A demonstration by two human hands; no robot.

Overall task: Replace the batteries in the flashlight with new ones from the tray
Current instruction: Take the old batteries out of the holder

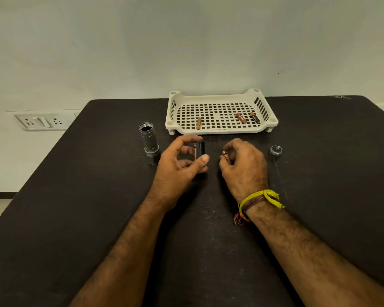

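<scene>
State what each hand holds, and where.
Left hand pinches the black battery holder by its two ends; right hand holds a battery between its fingertips.

It looked like a plain room in a home or office, though which was unclear: a dark table [75,218] stood against a bare pale wall [186,41], with a white socket-and-switch plate [41,122] low beside it.

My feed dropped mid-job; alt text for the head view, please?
Left hand holds a black battery holder; right hand pinches a battery. Open flashlight body, its cap and a tray with three batteries sit beyond.
</scene>
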